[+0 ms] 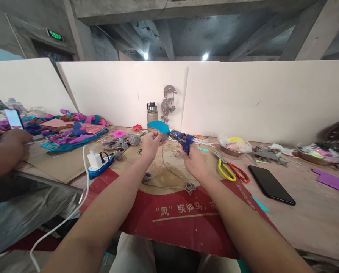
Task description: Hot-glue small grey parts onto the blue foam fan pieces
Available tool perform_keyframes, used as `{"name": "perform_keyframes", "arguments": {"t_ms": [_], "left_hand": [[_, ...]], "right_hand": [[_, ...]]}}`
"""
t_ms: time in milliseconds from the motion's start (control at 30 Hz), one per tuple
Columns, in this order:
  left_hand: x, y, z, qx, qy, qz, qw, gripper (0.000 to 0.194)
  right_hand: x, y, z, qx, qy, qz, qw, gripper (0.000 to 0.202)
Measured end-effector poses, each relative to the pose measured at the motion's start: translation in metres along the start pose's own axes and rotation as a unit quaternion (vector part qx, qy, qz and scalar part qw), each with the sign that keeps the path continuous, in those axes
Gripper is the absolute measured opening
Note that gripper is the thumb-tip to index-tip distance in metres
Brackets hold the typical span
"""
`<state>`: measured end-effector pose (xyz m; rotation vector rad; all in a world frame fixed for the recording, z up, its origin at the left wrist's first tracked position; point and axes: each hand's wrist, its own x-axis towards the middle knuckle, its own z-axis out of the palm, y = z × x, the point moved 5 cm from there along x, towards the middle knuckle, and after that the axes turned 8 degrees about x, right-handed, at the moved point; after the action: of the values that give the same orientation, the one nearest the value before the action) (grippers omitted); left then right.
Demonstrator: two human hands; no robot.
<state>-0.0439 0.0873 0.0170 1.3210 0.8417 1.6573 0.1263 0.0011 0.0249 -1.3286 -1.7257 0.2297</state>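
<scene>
My left hand (153, 145) pinches a blue crescent-shaped piece (158, 126) with grey material along its lower edge. Grey yarn (163, 157) hangs from that piece and trails down onto the work sheet (169, 208). In my right hand (192, 161) is a blue glue gun (183, 139), its nozzle pointing left at the right end of the crescent; whether they touch is too small to tell. Small coils of yarn (190, 187) lie on the sheet below my hands.
Yellow-and-red-handled scissors (227, 169) and a black phone (271, 184) lie to the right. At left are a power strip (101, 167) with a white cable, fabric scraps (72, 132) and another person's hand (16, 142). A bottle (152, 116) stands behind.
</scene>
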Motion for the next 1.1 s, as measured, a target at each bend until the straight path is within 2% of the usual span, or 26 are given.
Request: {"name": "perform_keyframes", "arguments": {"t_ms": [300, 433, 500, 600, 700, 800, 900, 967, 1033, 1100], "left_hand": [[-0.002, 0.005, -0.001, -0.026, 0.021, -0.003, 0.999, 0.024], [-0.002, 0.004, -0.001, -0.041, 0.019, -0.025, 0.999, 0.022], [-0.002, 0.003, -0.001, -0.043, 0.019, -0.028, 0.998, 0.022], [-0.002, 0.003, 0.0, -0.036, 0.024, -0.023, 0.999, 0.023], [-0.004, 0.005, 0.003, -0.012, 0.015, 0.001, 1.0, 0.02], [-0.006, 0.007, 0.006, 0.023, 0.001, 0.028, 0.999, 0.014], [-0.007, 0.008, 0.006, 0.067, 0.002, 0.054, 0.996, 0.01], [-0.007, 0.008, 0.006, 0.11, 0.006, 0.079, 0.991, 0.009], [-0.008, 0.008, 0.007, 0.163, 0.012, 0.11, 0.98, 0.009], [-0.011, 0.009, 0.008, 0.224, 0.017, 0.149, 0.963, 0.008]], "right_hand": [[0.0, -0.001, -0.003, 0.016, 0.009, 0.0, 1.0, 0.032], [0.005, 0.009, -0.005, 0.069, 0.045, 0.011, 0.997, 0.03], [0.01, 0.023, -0.002, 0.111, 0.048, 0.056, 0.991, 0.025], [0.016, 0.05, 0.01, 0.166, -0.005, 0.162, 0.973, 0.015], [0.02, 0.071, 0.016, 0.054, -0.076, 0.213, 0.973, 0.007], [0.021, 0.083, 0.009, -0.106, -0.086, 0.213, 0.968, 0.012], [0.019, 0.085, -0.002, -0.197, -0.054, 0.2, 0.958, 0.021], [0.018, 0.079, -0.006, -0.231, -0.03, 0.174, 0.957, 0.024], [0.018, 0.064, -0.005, -0.182, -0.009, 0.131, 0.974, 0.02], [0.019, 0.046, 0.003, -0.034, 0.008, 0.087, 0.996, 0.016]]}}
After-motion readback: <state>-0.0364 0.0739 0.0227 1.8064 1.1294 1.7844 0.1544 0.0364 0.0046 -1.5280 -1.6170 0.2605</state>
